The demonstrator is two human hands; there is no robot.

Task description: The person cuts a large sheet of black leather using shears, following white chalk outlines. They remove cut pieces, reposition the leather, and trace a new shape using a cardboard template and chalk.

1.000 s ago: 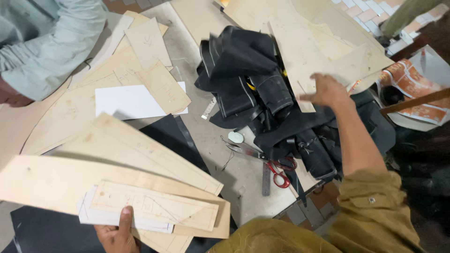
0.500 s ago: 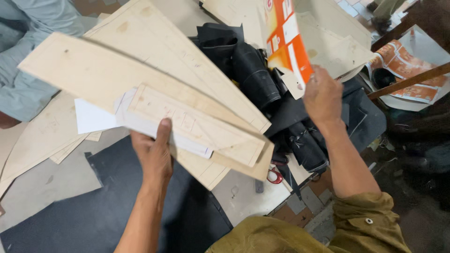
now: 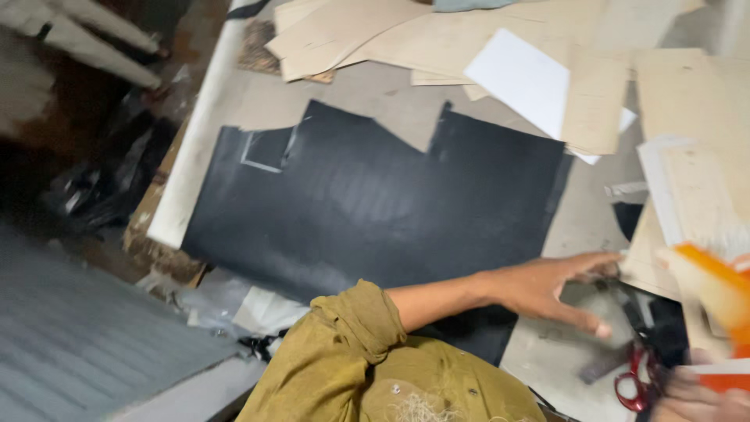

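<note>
My left hand (image 3: pixel 556 291) reaches to the right across a large black sheet (image 3: pixel 375 203) on the table. Its fingers are spread, with the tips at the edge of a stack of beige card patterns (image 3: pixel 691 205). My right hand (image 3: pixel 687 400) is blurred in the bottom right corner and grips an orange and white flat package (image 3: pixel 715 301). Red-handled scissors (image 3: pixel 634 384) lie just left of that hand, below my left thumb. My olive sleeve (image 3: pixel 351 344) fills the bottom middle.
More beige card pieces (image 3: pixel 367 35) and a white sheet (image 3: pixel 525 78) lie at the far side of the table. The table's left edge (image 3: pixel 195 133) drops to a dark, cluttered floor (image 3: pixel 94 187). A grey ribbed surface (image 3: pixel 86 336) sits bottom left.
The view has swung left. My left hand, which held the card pattern stack up, is now low on the table with the stack lying at the right. The orange package has come down to the right corner.
</note>
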